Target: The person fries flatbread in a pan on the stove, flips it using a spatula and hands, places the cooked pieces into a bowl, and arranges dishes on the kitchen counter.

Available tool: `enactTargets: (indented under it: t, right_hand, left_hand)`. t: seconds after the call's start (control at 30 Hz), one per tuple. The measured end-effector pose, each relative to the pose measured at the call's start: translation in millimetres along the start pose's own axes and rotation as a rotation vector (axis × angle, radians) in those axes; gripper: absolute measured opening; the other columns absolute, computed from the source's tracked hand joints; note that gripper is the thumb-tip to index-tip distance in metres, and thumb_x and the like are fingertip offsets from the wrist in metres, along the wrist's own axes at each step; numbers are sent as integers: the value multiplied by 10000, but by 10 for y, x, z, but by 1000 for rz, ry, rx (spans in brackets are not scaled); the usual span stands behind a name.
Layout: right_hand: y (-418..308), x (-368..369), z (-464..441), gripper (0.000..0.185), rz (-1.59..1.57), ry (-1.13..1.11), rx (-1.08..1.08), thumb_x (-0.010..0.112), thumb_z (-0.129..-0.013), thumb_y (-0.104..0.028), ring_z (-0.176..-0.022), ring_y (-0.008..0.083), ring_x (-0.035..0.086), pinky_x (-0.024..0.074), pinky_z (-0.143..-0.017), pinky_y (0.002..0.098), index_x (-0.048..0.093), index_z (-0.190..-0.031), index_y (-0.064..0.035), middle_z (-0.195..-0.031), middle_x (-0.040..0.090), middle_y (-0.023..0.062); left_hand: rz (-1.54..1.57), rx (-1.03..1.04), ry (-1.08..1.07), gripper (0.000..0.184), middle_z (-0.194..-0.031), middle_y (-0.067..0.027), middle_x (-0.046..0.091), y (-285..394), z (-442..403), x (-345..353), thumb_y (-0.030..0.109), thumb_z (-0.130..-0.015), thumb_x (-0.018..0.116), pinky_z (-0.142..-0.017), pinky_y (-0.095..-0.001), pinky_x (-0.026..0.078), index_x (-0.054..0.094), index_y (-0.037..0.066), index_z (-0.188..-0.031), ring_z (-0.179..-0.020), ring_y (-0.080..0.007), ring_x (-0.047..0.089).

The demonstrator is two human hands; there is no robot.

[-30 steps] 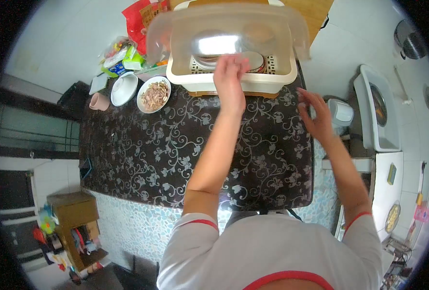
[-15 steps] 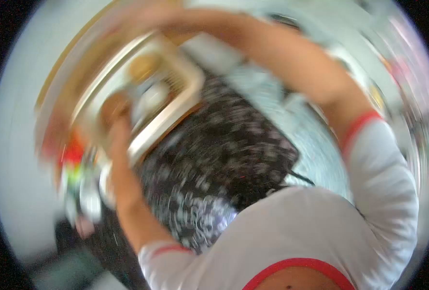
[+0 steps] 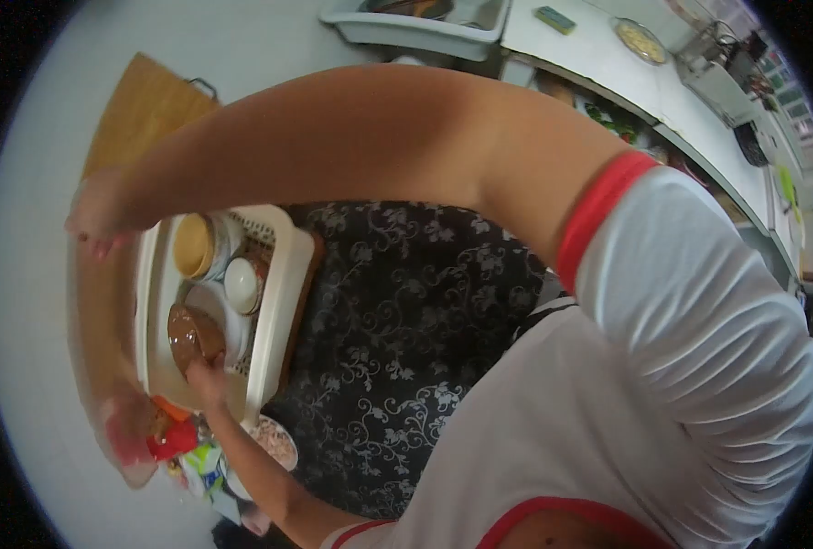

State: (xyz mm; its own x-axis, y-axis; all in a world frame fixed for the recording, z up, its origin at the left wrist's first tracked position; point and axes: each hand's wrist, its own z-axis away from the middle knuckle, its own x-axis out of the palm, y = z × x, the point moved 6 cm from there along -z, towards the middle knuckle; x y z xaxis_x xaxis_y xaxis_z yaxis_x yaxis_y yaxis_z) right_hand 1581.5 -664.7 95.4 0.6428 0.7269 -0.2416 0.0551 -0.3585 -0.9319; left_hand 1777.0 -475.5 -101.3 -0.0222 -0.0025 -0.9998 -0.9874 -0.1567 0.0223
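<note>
My left hand (image 3: pixel 207 378) grips the edge of a glossy brown bowl (image 3: pixel 185 328) inside a cream plastic dish rack (image 3: pixel 283 306). My right arm reaches across the top of the view, and my right hand (image 3: pixel 104 218) has its fingers closed round the edge of a see-through lid (image 3: pixel 97 320). The lid stands raised along the rack's far side. Near the brown bowl are a yellow bowl (image 3: pixel 192 245), a smaller bowl with a white base (image 3: pixel 241 284) and white plates (image 3: pixel 212 300).
Beneath the rack lies a dark patterned tablecloth (image 3: pixel 383 311). A bowl of pinkish food (image 3: pixel 276 443) and colourful packets (image 3: pixel 203 462) sit near my left forearm. Farther off are a wooden board (image 3: pixel 145 105), a white basin (image 3: pixel 415 32), and a counter with a sponge (image 3: pixel 554 18) and a plate of food (image 3: pixel 640 40).
The view has turned and gone from blurred to sharp. The rack sits lower in the picture. My left hand is at the brown bowl in both frames; my right arm still reaches to the far side.
</note>
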Motion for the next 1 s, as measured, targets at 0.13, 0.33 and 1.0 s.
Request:
enactTargets:
  t: [0.13,0.33,1.0]
  right_hand:
    - [-171,1,337,256,-86,56,58,422,-808,-224,-557,142,560,431,-474,241,566,-851,-17,-781,604,94]
    - [253,239,1339,166,-345,16,188,483,-754,-177,-514,147,526,445,-458,263,560,-707,-37,-660,575,85]
    - [274,-1296,8377,439,-469,1073,724,403,-856,-399,-873,136,526,442,-742,259,470,-1099,-40,-978,546,65]
  left_hand:
    - [142,99,71,179,-741,-215,571,1164,774,-967,104,-687,607,-595,-384,418,604,-8,-826,-670,-365,551]
    - [244,180,-56,183,-794,-144,596,2060,1621,-1009,163,-756,578,-582,-364,436,603,62,-907,-646,-284,564]
    - [2190,15,-432,553,-1227,-143,366,5701,1043,308,260,-780,571,-938,-412,296,338,36,-1229,-1116,-295,363]
